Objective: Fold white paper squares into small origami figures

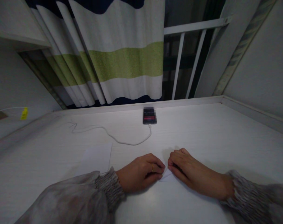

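Between my two hands is a small folded piece of white paper (166, 175), low over the white tabletop. My left hand (144, 172), with a gold ring on one finger, pinches its left side between thumb and fingertips. On the other side my right hand (186, 166) has its fingers curled and closed on the paper's right part. The fingers cover most of the paper, so its full shape is hidden. A flat white sheet (98, 157) lies on the table to the left, partly behind my left sleeve.
A dark, blurred-out device (149, 115) sits near the table's back edge, with a white cable (129, 144) running left from it. Behind the white table (225, 133) hang striped curtains (129, 62) beside a white railing (197, 26). A yellow tag (24, 113) hangs on a cord at left.
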Tool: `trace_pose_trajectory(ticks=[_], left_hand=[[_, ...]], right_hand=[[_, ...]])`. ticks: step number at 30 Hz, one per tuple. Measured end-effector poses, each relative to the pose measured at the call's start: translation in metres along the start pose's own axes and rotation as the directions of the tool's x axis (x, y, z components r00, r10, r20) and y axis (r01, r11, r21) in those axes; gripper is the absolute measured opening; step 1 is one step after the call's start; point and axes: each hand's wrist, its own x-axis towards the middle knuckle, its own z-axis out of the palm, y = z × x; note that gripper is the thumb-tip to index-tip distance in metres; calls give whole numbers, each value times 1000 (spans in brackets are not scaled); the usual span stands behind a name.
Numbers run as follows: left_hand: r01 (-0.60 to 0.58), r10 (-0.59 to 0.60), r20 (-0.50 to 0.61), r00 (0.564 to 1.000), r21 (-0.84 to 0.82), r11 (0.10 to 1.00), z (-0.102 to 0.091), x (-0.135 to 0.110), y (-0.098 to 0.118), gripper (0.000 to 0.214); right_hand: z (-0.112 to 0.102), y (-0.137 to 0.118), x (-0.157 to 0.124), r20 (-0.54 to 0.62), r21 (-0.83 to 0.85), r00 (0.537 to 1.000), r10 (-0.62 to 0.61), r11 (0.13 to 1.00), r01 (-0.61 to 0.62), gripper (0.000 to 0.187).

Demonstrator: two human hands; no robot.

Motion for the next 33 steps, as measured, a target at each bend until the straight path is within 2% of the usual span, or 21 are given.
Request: trace_pose_trajectory(ticks=[12,18,22,27,33], left_hand=[[-32,31,-17,999,-57,998,-2,-1,-1,22],[2,-2,-28,1000,-10,1000,-1,1,-1,23],[-94,90,57,994,66,993,-5,0,-2,27],[-242,216,177,960,136,961,-12,-3,-5,31],[-240,214,219,952,98,966,-16,-6,-3,34]], right_hand=[[0,2,0,21,7,1000,-13,1000,13,12],[-1,-1,1,-1,-24,1000,1,1000,-1,11],[1,1,0,-6,-22,1000,0,1000,0,11],[4,4,-1,-45,-22,999,-18,1000,17,11],[4,4,-2,-45,-7,999,-8,1000,8,12]])
